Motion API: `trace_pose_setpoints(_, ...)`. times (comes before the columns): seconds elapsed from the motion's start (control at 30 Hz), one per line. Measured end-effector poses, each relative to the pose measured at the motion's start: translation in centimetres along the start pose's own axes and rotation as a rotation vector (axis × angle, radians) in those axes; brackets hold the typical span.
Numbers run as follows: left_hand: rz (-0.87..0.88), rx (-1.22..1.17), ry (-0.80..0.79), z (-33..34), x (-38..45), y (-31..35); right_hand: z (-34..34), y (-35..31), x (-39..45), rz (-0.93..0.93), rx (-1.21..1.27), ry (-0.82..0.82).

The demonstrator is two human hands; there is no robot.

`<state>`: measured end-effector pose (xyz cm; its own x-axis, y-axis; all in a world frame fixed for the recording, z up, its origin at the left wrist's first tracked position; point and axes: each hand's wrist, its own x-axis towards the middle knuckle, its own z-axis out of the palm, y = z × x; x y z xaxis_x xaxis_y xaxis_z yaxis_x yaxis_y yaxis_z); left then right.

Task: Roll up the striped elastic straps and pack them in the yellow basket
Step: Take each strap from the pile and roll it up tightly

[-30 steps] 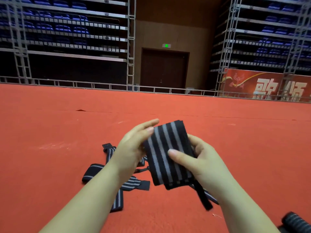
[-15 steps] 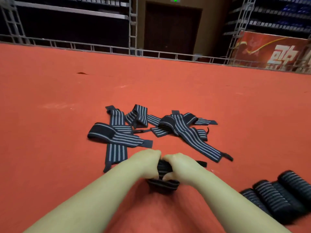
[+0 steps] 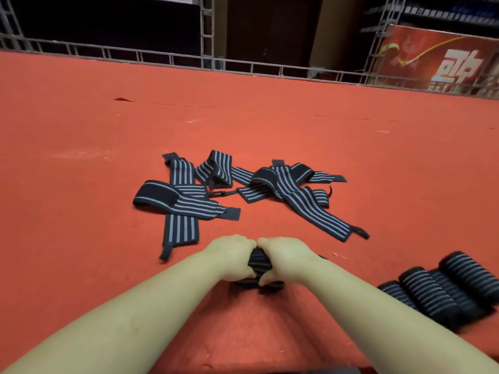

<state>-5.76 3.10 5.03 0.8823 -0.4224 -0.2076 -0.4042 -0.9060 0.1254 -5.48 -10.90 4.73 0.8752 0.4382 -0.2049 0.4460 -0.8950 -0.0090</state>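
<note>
Left hand (image 3: 234, 255) and right hand (image 3: 284, 259) knuckle to knuckle, fingers curled tight round a half-rolled striped strap (image 3: 258, 262) low on the red carpet (image 3: 81, 238). Beyond — a loose tangle of unrolled straps (image 3: 243, 190). At right — four finished rolls (image 3: 445, 287) side by side, touching.

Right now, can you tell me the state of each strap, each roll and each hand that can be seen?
Strap in hands: partly rolled, gripped by both hands.
Left hand: fingers curled round the strap.
Right hand: fingers curled round the strap.
Loose straps: unrolled, lying crossed in a heap on the red carpet.
Finished rolls: rolled tight, side by side on the carpet at right.
Yellow basket: not in view.
</note>
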Motion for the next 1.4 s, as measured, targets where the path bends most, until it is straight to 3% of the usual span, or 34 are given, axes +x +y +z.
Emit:
trace_pose_setpoints(0.13,0.034,-0.109,0.051,-1.6,1.8,1.9,-2.9,3.2,-1.1,0.03,0.031,0.012)
trace_pose_setpoints(0.3,0.12,-0.488,0.143,-3.8,5.3,5.3,-7.1,9.6,-3.8,0.167,0.209,0.108)
trace_pose_setpoints(0.43,0.183,-0.703,0.197,-4.6,8.9,9.1,-8.8,15.0,-5.1,0.207,0.363,0.047)
trace_pose_setpoints(0.6,0.147,-1.106,0.062,-2.5,13.5,14.2,-8.7,21.8,-5.9,0.355,0.469,0.009)
trace_pose_setpoints(0.73,0.106,-1.144,0.035,-0.2,17.4,18.3,-6.5,26.5,-6.2,0.48,0.444,-0.08)
trace_pose_setpoints(0.93,0.024,-1.371,-0.262,3.3,20.4,24.0,-2.6,32.2,-7.7,0.591,0.461,-0.222)
trace_pose_setpoints(1.03,0.026,-1.308,-0.277,4.7,21.2,25.3,-0.7,33.5,-8.1,0.61,0.472,-0.274)
trace_pose_setpoints(1.2,0.035,-0.757,-0.046,5.8,22.7,25.1,0.7,33.7,-7.7,0.646,0.453,-0.224)
trace_pose_setpoints(1.33,-0.016,-0.698,0.076,5.5,22.4,23.2,-0.2,32.2,-6.5,0.635,0.219,-0.183)
trace_pose_setpoints(1.4,-0.078,-0.811,0.182,5.1,22.4,21.3,-0.9,30.8,-5.3,0.577,0.172,-0.112)
